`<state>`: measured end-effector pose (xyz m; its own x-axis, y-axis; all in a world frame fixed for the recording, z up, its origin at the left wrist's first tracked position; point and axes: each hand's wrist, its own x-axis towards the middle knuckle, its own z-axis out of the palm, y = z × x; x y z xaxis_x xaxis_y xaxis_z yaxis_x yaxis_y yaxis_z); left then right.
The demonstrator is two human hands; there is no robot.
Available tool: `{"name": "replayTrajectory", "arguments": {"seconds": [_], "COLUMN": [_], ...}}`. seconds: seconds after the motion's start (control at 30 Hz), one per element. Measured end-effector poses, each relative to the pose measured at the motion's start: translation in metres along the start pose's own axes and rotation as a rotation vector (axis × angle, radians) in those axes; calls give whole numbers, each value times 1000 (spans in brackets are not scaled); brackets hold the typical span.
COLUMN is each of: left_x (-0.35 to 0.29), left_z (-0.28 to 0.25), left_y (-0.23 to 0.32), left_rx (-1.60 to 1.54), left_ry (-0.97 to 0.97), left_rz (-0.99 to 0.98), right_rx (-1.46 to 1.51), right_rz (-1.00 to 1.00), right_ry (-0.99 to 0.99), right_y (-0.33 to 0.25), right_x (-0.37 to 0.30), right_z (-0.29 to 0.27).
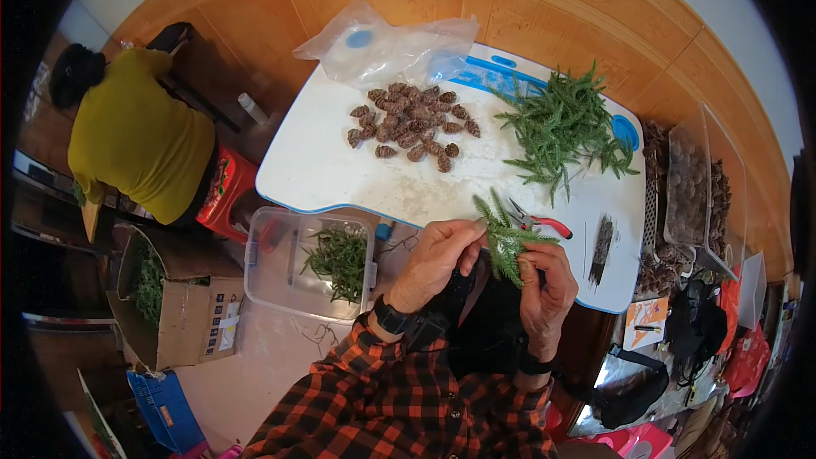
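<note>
Between my two hands, over the table's near edge, is a green artificial pine sprig [507, 246] with several needled tips. My left hand [439, 257] pinches it from the left, fingertips closed at its side. From the right, my right hand [546, 287] grips its lower part between thumb and fingers. Just beyond the sprig lie pliers [544, 223] with red handles, partly covered by the needles. A bundle of thin dark wires [602, 251] rests on the white table [476, 178] to the right. Farther back are a heap of pine sprigs [565, 123] and a pile of pine cones [412, 121].
A clear plastic bag [387, 42] lies at the table's back. Left of me stand a clear bin [289, 289] holding greenery and a cardboard box [200, 314]. Another person [140, 136] in a yellow top sits at far left. Containers of cones [688, 195] flank the table's right.
</note>
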<state>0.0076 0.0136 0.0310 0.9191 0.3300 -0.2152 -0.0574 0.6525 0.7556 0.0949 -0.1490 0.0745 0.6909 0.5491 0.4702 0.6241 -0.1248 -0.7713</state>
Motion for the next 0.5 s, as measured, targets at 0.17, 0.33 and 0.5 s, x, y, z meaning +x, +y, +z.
{"name": "replayTrajectory", "arguments": {"seconds": [0.17, 0.33, 0.5], "left_x": [3, 4, 1], "left_z": [-1, 6, 17], "left_y": [-6, -1, 0], "left_rx": [-227, -265, -100], "left_ry": [-79, 22, 108], "left_rz": [-52, 45, 211], "right_rx": [-40, -80, -39], "right_rz": [-11, -67, 14], "right_ry": [-56, -85, -35], "right_y": [-1, 6, 9], "right_x": [-1, -1, 0], "right_z": [2, 6, -2]}}
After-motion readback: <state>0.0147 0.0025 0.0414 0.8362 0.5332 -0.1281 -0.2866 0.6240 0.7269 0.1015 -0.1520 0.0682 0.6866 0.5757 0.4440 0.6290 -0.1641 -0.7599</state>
